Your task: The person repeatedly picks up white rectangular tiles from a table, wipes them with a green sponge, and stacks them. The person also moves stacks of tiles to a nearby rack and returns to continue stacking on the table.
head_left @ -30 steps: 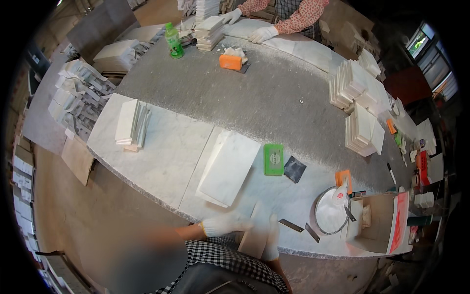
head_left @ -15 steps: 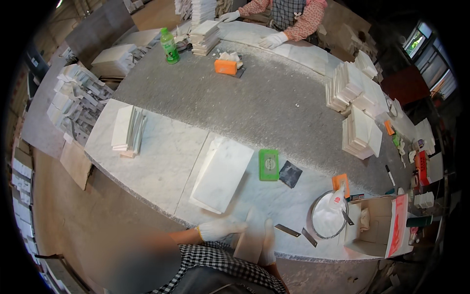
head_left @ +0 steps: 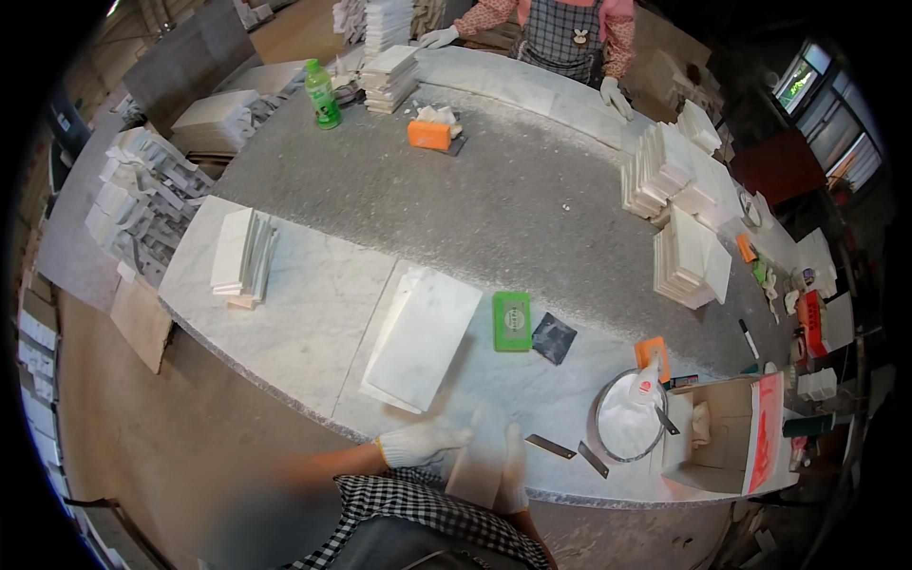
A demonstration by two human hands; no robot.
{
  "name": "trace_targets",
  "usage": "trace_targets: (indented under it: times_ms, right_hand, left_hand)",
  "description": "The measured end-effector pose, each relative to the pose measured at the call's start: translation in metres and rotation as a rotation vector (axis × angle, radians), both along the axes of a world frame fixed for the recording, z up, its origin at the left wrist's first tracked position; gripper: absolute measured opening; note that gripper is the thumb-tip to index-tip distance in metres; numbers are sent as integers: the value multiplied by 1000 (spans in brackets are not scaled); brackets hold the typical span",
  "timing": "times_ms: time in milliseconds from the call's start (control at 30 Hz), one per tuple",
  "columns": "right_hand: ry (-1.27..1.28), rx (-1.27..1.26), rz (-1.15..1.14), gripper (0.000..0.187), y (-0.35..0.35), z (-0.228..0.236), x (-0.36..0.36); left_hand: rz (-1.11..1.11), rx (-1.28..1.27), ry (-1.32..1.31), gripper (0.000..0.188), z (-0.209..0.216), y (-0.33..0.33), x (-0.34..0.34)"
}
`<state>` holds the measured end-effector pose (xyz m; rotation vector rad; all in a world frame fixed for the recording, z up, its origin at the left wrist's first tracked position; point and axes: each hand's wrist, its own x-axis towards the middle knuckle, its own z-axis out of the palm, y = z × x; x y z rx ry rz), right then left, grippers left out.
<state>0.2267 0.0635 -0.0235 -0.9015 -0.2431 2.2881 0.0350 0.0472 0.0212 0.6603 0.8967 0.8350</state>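
Observation:
A pale marble tile (head_left: 478,461) is held close to my body at the near edge of the table. My left hand (head_left: 423,444), in a white knit glove, grips its left edge. My right hand (head_left: 514,475), gloved too, has its fingers along the tile's right edge. Just beyond lies a stack of white marble tiles (head_left: 426,337). To the right of it are a green rectangular pad (head_left: 513,321) and a dark square sheet (head_left: 554,339). Two flat metal blades (head_left: 551,446) rest right of my right hand, beside a round bowl of white paste (head_left: 629,423).
An open cardboard box (head_left: 727,442) stands at the right. Tile stacks (head_left: 689,256) line the right side, with another (head_left: 245,255) at the left. Across the table, a co-worker's gloved hand (head_left: 617,98) hangs by the far edge. A green bottle (head_left: 323,97) stands far left.
The co-worker's one hand has moved right, off the far slab, and the body has shifted. My hands keep hold of the tile, now tilted a little differently. The view has shifted slightly.

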Motion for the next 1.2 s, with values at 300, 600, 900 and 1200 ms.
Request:
trace_targets:
  times_ms: [300,600,900,1200]
  right_hand:
    - [-11,16,27,48,0,-4,2]
    - [-11,29,40,49,0,-4,1]
    - [1,14,57,50,0,-4,2]
    - [64,20,132,50,0,-7,9]
  left_hand:
    - [12,10,44,54,-5,-1,0]
    - [12,41,-3,52,1,1,-1]
    - [-43,-201,-102,33,-39,-10,-8]
    - [-74,-162,-40,28,-32,-7,-9]
